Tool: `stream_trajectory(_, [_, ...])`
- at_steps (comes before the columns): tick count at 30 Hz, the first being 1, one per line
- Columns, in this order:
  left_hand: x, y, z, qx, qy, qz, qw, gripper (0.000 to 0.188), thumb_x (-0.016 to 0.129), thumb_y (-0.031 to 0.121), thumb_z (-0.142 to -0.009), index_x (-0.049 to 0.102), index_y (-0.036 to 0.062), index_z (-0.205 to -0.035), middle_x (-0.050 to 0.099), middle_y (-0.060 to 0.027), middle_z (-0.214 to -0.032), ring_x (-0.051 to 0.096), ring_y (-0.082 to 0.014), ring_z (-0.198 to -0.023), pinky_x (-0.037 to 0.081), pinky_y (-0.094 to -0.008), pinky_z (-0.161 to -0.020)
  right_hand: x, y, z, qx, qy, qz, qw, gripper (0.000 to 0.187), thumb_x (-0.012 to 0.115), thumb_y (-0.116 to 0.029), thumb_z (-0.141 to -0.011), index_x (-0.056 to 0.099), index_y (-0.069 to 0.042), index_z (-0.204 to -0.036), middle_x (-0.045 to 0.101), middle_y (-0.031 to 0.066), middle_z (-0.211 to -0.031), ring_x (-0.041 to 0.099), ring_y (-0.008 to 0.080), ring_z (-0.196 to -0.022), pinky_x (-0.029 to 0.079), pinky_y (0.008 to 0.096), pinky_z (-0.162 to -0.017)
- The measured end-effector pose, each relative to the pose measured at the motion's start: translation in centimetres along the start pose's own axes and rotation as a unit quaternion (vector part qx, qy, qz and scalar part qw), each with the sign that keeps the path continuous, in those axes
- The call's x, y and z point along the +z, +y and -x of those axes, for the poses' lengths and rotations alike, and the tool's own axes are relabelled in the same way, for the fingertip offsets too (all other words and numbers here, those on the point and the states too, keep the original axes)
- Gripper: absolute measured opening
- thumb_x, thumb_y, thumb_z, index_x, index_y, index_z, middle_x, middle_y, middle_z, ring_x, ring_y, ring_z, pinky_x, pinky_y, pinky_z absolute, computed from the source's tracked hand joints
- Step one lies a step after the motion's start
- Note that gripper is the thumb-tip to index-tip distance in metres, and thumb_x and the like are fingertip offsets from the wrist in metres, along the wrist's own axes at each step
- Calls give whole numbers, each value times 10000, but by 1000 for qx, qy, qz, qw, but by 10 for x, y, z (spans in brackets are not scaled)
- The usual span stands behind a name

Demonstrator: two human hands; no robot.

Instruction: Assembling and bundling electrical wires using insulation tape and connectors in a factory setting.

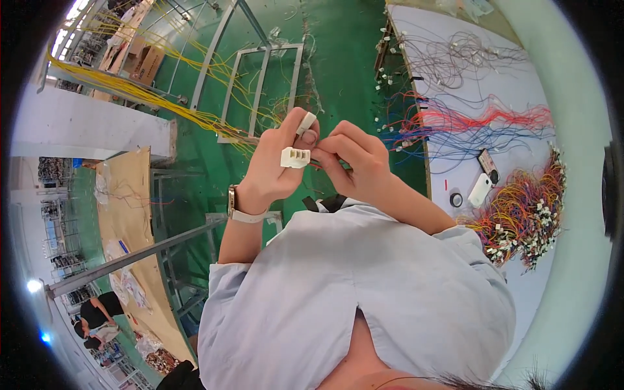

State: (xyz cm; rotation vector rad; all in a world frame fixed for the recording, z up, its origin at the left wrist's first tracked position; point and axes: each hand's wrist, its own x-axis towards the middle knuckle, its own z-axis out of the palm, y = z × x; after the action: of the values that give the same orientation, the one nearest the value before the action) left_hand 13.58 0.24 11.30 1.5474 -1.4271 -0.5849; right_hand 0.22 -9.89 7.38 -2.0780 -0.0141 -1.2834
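My left hand is closed around a white plastic connector housing, whose row of square openings faces up toward me. A second, smaller white connector sticks out at the fingertips of the same hand. Close against its right side, my right hand is pinched, thumb against the fingers. A short bit of red wire shows below the pinch. What exactly lies between the right fingertips is hidden by the fingers.
A white table on the right bears red and blue wires, a heap of bundled harness wires, a white phone-like object and a black tape roll. Yellow wires hang over a metal frame. A person is far left.
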Motion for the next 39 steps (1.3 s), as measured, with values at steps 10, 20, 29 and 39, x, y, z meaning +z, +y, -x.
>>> stream_trajectory(10, [26, 18, 5, -1, 196, 158, 968, 132, 486, 146, -981, 531, 22, -983, 509, 4, -673, 457, -40, -587, 351, -214, -482, -17, -14, -1, -8, 12, 40, 999, 137, 691, 9, -773, 568, -6, -831, 482, 76, -726, 494, 187, -543, 412, 296, -438])
stream_trajectory(20, [35, 13, 8, -40, 196, 238, 950, 195, 453, 217, -995, 533, 40, -993, 491, 17, -664, 394, -45, -527, 318, -204, -471, -23, -16, 0, 0, 23, 25, 999, 127, 687, 18, -765, 579, -16, -822, 476, 76, -703, 496, 191, -543, 415, 291, -439])
stream_trajectory(29, [45, -1, -4, -143, 52, 554, 818, 413, 359, 358, -1023, 492, 33, -1241, 326, 61, -588, 285, -54, -497, 241, -212, -464, -8, -1, -8, 117, 81, 103, 984, 121, 687, -28, -768, 602, -67, -844, 568, 79, -800, 572, 244, -714, 480, 324, -563])
stream_trajectory(39, [48, -17, 6, -62, 113, 563, 816, 312, 292, 378, -1031, 444, 125, -1133, 543, -207, -1299, 527, -266, -1173, 429, -366, -931, 17, -4, 14, 68, 5, 29, 997, 158, 716, -32, -761, 587, -37, -851, 598, 91, -861, 607, 242, -715, 511, 324, -593])
